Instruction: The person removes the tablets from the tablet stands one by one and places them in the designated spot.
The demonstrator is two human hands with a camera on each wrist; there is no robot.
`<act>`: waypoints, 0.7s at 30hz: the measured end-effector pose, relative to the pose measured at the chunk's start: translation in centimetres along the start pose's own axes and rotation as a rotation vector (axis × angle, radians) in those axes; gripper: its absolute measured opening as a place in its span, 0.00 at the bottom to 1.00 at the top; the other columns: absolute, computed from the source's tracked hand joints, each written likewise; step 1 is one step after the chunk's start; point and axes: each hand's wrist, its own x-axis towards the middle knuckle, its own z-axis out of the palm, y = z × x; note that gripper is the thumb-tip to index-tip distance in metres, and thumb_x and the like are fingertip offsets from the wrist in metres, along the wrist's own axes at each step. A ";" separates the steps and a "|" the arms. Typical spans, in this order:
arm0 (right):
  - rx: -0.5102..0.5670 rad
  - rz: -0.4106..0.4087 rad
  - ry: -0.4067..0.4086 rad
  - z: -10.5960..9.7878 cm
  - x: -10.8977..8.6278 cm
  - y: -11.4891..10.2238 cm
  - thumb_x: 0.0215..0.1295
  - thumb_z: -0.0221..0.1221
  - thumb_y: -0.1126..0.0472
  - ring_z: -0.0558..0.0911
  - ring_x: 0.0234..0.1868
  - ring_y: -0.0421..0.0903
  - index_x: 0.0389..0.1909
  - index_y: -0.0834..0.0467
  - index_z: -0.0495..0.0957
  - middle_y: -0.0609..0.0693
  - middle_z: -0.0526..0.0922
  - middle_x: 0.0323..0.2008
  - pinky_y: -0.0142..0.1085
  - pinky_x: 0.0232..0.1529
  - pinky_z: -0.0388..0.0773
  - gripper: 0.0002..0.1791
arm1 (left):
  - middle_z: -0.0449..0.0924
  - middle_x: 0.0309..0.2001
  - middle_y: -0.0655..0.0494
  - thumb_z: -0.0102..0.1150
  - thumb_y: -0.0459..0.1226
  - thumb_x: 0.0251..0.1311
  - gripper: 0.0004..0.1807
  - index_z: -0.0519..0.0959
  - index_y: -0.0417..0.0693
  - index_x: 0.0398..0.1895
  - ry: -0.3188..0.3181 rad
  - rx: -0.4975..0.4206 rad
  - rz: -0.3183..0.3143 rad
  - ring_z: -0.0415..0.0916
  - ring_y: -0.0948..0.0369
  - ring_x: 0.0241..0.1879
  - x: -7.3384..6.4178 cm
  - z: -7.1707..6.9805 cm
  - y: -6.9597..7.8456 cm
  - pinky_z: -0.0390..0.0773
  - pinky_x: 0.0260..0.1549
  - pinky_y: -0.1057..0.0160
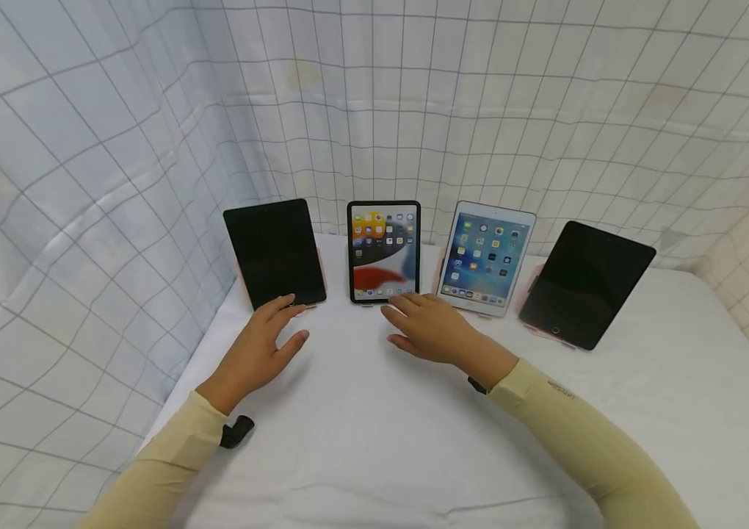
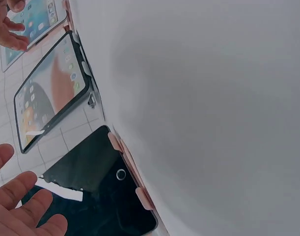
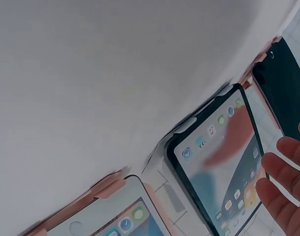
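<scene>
1. The framed tablet [image 1: 384, 250] stood 2nd from the left in a row of 4 on the table [image 1: 361, 411], tilted back, its screen lit with icons.
2. The right hand [image 1: 432, 328] was in front of that tablet's lower right corner. Its fingers were slightly bent, with small gaps between them in the right wrist view; whether they touched the tablet could not be told.
3. The left dark tablet [image 1: 275, 253] leaned at the row's left end, its screen black.
4. The left hand [image 1: 258, 358] was at its lower edge, fingers slightly spread and thumb apart; contact could not be told.
5. The white tablet [image 1: 487, 257], lit blue with icons, leaned just right of the framed tablet, and the right dark tablet [image 1: 587, 285] stood slanted beyond it.
6. Pink holders [image 3: 110, 189] held the lower edges of the white tablet and the left dark tablet.
7. Pale sleeves [image 1: 586, 433] covered both forearms; a gridded curtain [image 1: 381, 103] hung behind.
</scene>
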 end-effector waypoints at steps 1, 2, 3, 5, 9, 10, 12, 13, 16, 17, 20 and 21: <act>-0.006 -0.011 0.001 0.0 0.3 -0.1 0.72 0.54 0.43 0.76 0.60 0.51 0.64 0.54 0.72 0.53 0.77 0.59 0.46 0.57 0.76 0.27 | 0.62 0.70 0.40 0.61 0.42 0.67 0.27 0.72 0.40 0.66 0.005 -0.005 -0.003 0.58 0.42 0.69 -0.1 -0.1 -0.1 0.63 0.64 0.39; -0.012 -0.021 0.002 0.1 0.5 -0.2 0.72 0.54 0.43 0.76 0.59 0.51 0.64 0.54 0.72 0.53 0.78 0.59 0.46 0.57 0.76 0.27 | 0.62 0.70 0.40 0.61 0.41 0.67 0.27 0.72 0.40 0.66 0.010 -0.008 -0.005 0.59 0.42 0.69 -0.1 -0.2 -0.3 0.63 0.64 0.39; -0.016 -0.031 0.006 0.2 0.8 -0.3 0.72 0.54 0.43 0.77 0.59 0.51 0.63 0.54 0.72 0.52 0.78 0.58 0.45 0.58 0.76 0.26 | 0.62 0.70 0.40 0.61 0.41 0.67 0.27 0.72 0.39 0.66 0.015 -0.011 -0.009 0.59 0.42 0.69 -0.2 -0.3 -0.4 0.63 0.63 0.39; -0.021 -0.049 0.013 0.3 1.2 -0.4 0.72 0.53 0.42 0.77 0.59 0.50 0.62 0.54 0.73 0.52 0.79 0.57 0.44 0.58 0.76 0.26 | 0.62 0.70 0.39 0.61 0.41 0.67 0.27 0.72 0.39 0.66 0.024 -0.016 -0.017 0.59 0.41 0.69 -0.3 -0.5 -0.7 0.64 0.63 0.38; -0.026 -0.058 0.033 0.6 2.2 -0.7 0.72 0.53 0.42 0.77 0.58 0.49 0.61 0.53 0.74 0.51 0.80 0.57 0.43 0.57 0.76 0.25 | 0.63 0.69 0.38 0.60 0.40 0.68 0.26 0.72 0.39 0.65 0.047 -0.027 -0.033 0.59 0.40 0.68 -0.6 -1.1 -1.1 0.64 0.62 0.36; -0.027 -0.059 0.037 0.7 2.4 -0.7 0.72 0.53 0.42 0.77 0.58 0.48 0.60 0.53 0.75 0.51 0.80 0.56 0.42 0.57 0.77 0.25 | 0.63 0.69 0.38 0.60 0.40 0.68 0.25 0.72 0.39 0.65 0.053 -0.030 -0.038 0.59 0.40 0.68 -0.7 -1.2 -1.2 0.63 0.62 0.36; -0.026 -0.059 0.043 0.9 2.9 -0.7 0.73 0.52 0.42 0.78 0.57 0.48 0.60 0.53 0.75 0.50 0.80 0.56 0.41 0.56 0.77 0.24 | 0.63 0.68 0.38 0.60 0.40 0.68 0.25 0.72 0.38 0.65 0.071 -0.039 -0.044 0.59 0.39 0.68 -0.8 -1.5 -1.3 0.63 0.61 0.35; -0.022 -0.058 0.044 1.0 3.1 -0.7 0.73 0.52 0.42 0.78 0.57 0.48 0.60 0.53 0.75 0.51 0.80 0.56 0.41 0.56 0.77 0.24 | 0.64 0.68 0.38 0.60 0.40 0.69 0.25 0.72 0.38 0.65 0.080 -0.043 -0.047 0.60 0.39 0.67 -0.8 -1.6 -1.3 0.63 0.61 0.35; -0.009 -0.054 0.037 1.4 3.6 -0.6 0.73 0.52 0.43 0.78 0.56 0.48 0.59 0.53 0.76 0.50 0.80 0.55 0.40 0.56 0.77 0.23 | 0.65 0.67 0.37 0.59 0.39 0.68 0.24 0.72 0.37 0.64 0.105 -0.049 -0.046 0.61 0.38 0.66 -0.9 -1.6 -1.6 0.63 0.60 0.34; -0.005 -0.051 0.032 1.5 3.7 -0.5 0.73 0.52 0.43 0.78 0.55 0.48 0.59 0.54 0.76 0.50 0.80 0.55 0.40 0.55 0.77 0.23 | 0.65 0.67 0.36 0.59 0.39 0.68 0.24 0.72 0.36 0.64 0.115 -0.052 -0.042 0.61 0.38 0.66 -0.9 -1.6 -1.7 0.63 0.60 0.34; -0.006 -0.049 0.017 1.8 4.0 -0.4 0.73 0.52 0.44 0.78 0.54 0.48 0.58 0.54 0.76 0.50 0.81 0.54 0.40 0.55 0.78 0.22 | 0.67 0.65 0.36 0.60 0.39 0.68 0.24 0.73 0.35 0.63 0.143 -0.047 -0.041 0.63 0.38 0.65 -0.8 -1.5 -2.2 0.64 0.60 0.35; -0.010 -0.050 0.014 1.8 4.1 -0.3 0.73 0.52 0.44 0.79 0.54 0.48 0.57 0.54 0.77 0.50 0.81 0.53 0.40 0.54 0.78 0.22 | 0.67 0.65 0.36 0.59 0.39 0.68 0.24 0.73 0.35 0.63 0.151 -0.043 -0.041 0.63 0.38 0.65 -0.8 -1.5 -2.4 0.64 0.60 0.35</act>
